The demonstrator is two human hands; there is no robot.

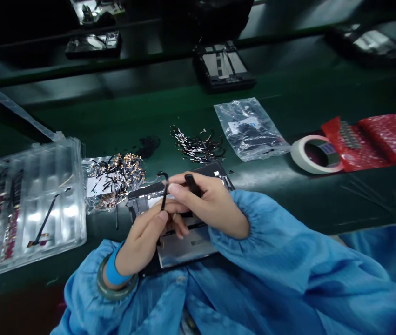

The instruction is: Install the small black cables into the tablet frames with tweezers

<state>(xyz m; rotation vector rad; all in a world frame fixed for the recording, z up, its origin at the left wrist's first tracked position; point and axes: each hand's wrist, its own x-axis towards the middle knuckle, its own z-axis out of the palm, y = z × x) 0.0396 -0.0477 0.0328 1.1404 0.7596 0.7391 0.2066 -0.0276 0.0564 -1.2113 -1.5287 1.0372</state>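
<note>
A thin black flex cable runs between my two hands, its curled end pointing up. My left hand, with a blue wristband, pinches its lower part. The thumb and fingers of my right hand close on its upper part. A black stick-like tool, its exact kind unclear, is tucked in my right hand as well. Beneath both hands lies an opened tablet-like device with a silver panel, partly covered by my hands and sleeves.
A clear compartment tray with flex cables stands at left. Beside it are a bag heaped with small cables and a loose cable pile. Rightward lie a clear bag, a tape roll and red bubble wrap. Devices sit behind.
</note>
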